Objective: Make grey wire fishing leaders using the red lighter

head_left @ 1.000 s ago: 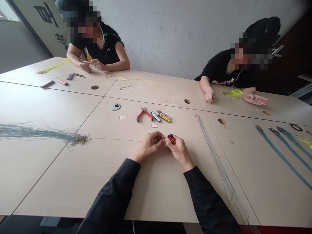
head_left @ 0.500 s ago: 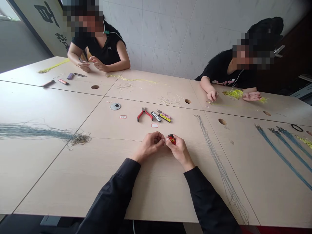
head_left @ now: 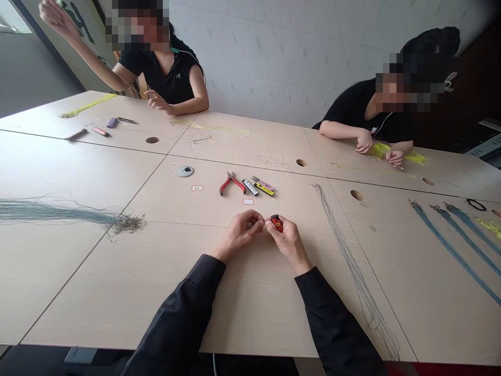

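My left hand point(head_left: 246, 230) is closed in a pinch, thumb against forefinger, above the table; whatever lies between the fingertips is too small to make out. Close beside it, fingertips almost meeting, my right hand point(head_left: 287, 240) is wrapped round a red lighter point(head_left: 277, 223) with a black top and a yellow emblem. A thin line on the table runs leftward from near my left hand, and I cannot tell whether it is a cord or a seam. Beyond my hands lie red-handled pliers point(head_left: 232, 184), a white lighter point(head_left: 250, 187), a yellow lighter point(head_left: 265, 189) and pink thread snips point(head_left: 263, 183).
A bundle of blue-grey cords point(head_left: 70, 212) with metal clasps lies at left. A looser strand bundle point(head_left: 344, 245) lies right of my arm, with blue cord bundles point(head_left: 450, 243) farther right. Two co-workers sit across the table point(head_left: 250, 308). Cable holes point(head_left: 357, 195) pierce its top.
My hands have barely moved, still together with the lighter in the right. The left co-worker's arm has swung up, drawing a thin cord; the right co-worker's hands have moved closer together.
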A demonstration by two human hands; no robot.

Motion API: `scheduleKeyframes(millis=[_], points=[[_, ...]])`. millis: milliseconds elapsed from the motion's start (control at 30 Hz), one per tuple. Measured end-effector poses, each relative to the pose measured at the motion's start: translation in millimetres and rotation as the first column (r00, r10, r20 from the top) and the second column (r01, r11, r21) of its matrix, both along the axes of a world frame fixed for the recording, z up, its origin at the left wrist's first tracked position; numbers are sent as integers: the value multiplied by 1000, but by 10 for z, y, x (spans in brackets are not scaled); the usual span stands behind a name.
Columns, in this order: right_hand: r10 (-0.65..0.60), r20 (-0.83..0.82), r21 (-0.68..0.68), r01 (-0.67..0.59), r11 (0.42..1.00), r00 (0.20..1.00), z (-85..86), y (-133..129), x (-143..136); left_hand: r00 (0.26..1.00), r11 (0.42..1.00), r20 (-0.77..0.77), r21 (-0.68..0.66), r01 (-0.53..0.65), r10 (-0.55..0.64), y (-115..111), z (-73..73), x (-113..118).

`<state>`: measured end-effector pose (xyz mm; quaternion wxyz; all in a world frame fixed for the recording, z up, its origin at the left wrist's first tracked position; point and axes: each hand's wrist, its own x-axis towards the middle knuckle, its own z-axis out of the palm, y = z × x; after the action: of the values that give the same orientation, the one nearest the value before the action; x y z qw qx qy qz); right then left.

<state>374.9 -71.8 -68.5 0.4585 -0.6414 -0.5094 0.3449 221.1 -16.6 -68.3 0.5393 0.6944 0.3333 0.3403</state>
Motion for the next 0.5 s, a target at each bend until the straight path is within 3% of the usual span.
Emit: scheduleKeyframes(millis=[267, 500], points=[[12, -16, 7, -12, 1000, 1000, 5, 1, -3, 999, 1000, 33, -7, 14, -14, 0, -1, 4], [7, 9, 3, -7, 1000, 1000, 0, 1, 0, 997, 1000, -75, 30, -7, 9, 5, 22, 8]])
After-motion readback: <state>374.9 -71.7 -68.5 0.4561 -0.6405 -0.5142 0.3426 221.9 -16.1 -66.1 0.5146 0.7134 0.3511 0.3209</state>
